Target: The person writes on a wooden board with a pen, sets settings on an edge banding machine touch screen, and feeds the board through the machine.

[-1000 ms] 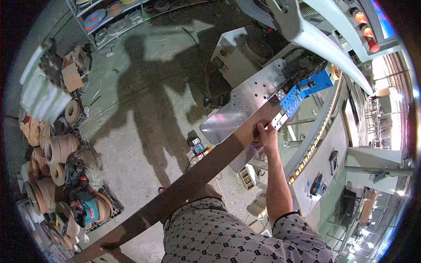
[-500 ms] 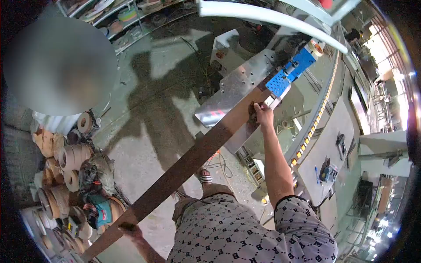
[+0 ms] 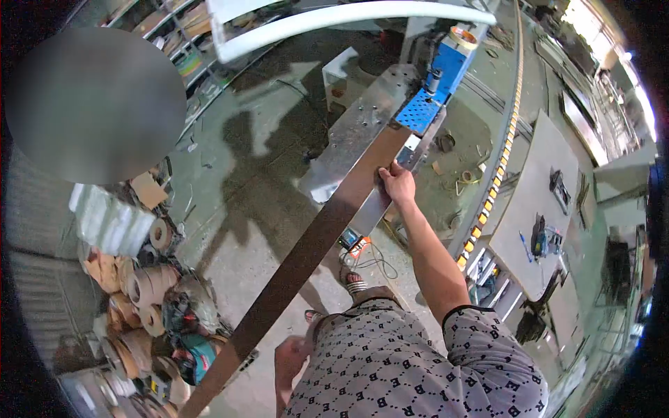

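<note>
A long, narrow brown board (image 3: 300, 261) runs diagonally from the lower left up to a machine with a blue perforated plate (image 3: 420, 111). My right hand (image 3: 398, 184) grips the board's right edge near its upper end, thumb on the top face and the other fingers mostly hidden. Just ahead of that hand, the board's end meets the metal bed (image 3: 362, 115) beside the blue plate. Off the board, my left hand (image 3: 291, 355) is close to my body at the lower middle; its fingers are blurred and look partly curled.
A curved white tube (image 3: 348, 19) crosses above the machine. Along the right runs a rail with yellow blocks (image 3: 498, 184), beside a grey table (image 3: 536, 209) with tools. Rolls of banding (image 3: 150, 285) and a teal bag (image 3: 197, 355) crowd the left. A cable (image 3: 380, 261) lies on the floor.
My left hand has let go of the board's lower part and drawn in toward my body. My right hand now sits slightly lower along the board, away from the blue plate. The view has turned.
</note>
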Demonstrator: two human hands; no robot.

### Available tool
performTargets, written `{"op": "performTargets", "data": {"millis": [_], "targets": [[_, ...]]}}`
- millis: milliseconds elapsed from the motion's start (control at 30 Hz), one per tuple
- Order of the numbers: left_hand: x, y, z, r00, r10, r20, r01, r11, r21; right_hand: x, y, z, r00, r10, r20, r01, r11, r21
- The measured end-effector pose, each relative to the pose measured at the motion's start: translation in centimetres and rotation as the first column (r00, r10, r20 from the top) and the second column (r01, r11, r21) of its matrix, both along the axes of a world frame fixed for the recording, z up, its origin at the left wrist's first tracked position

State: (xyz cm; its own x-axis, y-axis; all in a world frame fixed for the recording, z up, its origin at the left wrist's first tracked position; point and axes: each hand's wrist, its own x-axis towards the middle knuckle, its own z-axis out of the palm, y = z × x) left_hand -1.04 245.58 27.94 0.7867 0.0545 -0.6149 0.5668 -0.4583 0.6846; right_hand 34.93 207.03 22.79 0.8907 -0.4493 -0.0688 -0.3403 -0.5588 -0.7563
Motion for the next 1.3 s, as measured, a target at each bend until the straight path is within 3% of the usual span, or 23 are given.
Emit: {"op": "performTargets", "data": {"millis": [33, 67, 133, 167, 233, 267, 300, 333, 367, 433, 500, 633, 1300], "targets": [[3.9, -2.6, 4.4, 0.999, 0.009, 0.039, -0.011, 0.999, 0.044, -0.2, 0.3, 0.8, 1.0, -0.012, -0.01, 0.013, 1.0, 0.016], [5.6, -2.3, 2.2, 0.906, -0.118, 0.406, 0.076, 0.99, 0.119, -0.4, 0.4, 1.3, 1.0, -0.02, -0.02, 0.021, 0.999, 0.031], [12.3, -4.7, 3.4, 0.743, -0.22, 0.632, 0.126, 0.974, 0.191, -0.6, 0.5, 1.4, 0.999, -0.019, -0.035, 0.019, 1.0, 0.007], [15.8, -5.7, 3.7, 0.536, -0.498, 0.682, 0.199, 0.859, 0.471, -0.6, 0.5, 1.6, 0.997, -0.027, -0.073, 0.026, 1.0, -0.003], [19.7, -7.6, 3.0, 0.421, -0.672, 0.609, 0.274, 0.734, 0.621, -0.6, -0.1, 1.4, 0.998, -0.009, -0.056, 0.013, 0.998, 0.067], [22.1, -9.8, 2.6, 0.326, -0.747, 0.58, 0.312, 0.664, 0.68, 0.7, -0.5, -2.5, 1.0, -0.014, -0.011, 0.014, 0.998, 0.064], [23.6, -11.3, 1.5, 0.299, -0.767, 0.568, 0.383, 0.642, 0.665, -0.5, -0.5, 0.0, 0.999, -0.031, -0.018, 0.034, 0.979, 0.201], [24.8, -12.8, 0.3, 0.233, -0.793, 0.563, 0.391, 0.606, 0.693, 0.5, -0.5, -2.2, 0.998, -0.058, -0.025, 0.061, 0.987, 0.148], [25.5, -14.6, -0.5, 0.221, -0.794, 0.566, 0.389, 0.604, 0.696, 0.1, -0.5, -0.6, 0.997, -0.047, -0.057, 0.049, 0.998, 0.03], [26.5, -17.4, -1.9, 0.195, -0.798, 0.57, 0.33, 0.601, 0.728, -0.3, -0.3, -0.2, 0.997, -0.065, -0.049, 0.072, 0.986, 0.15], [27.6, -19.1, -2.8, 0.178, -0.805, 0.566, 0.21, 0.593, 0.778, -0.7, -0.2, 0.5, 0.997, -0.074, -0.024, 0.075, 0.996, 0.043], [29.2, -21.4, -2.9, 0.146, -0.882, 0.447, 0.065, 0.46, 0.886, -1.3, -0.4, 2.1, 0.994, -0.071, -0.077, 0.077, 0.994, 0.082], [31.5, -23.3, -3.3, 0.41, -0.838, 0.359, 0.129, 0.444, 0.887, -2.1, 0.3, 3.2, 0.993, -0.092, -0.074, 0.098, 0.993, 0.07]]}}
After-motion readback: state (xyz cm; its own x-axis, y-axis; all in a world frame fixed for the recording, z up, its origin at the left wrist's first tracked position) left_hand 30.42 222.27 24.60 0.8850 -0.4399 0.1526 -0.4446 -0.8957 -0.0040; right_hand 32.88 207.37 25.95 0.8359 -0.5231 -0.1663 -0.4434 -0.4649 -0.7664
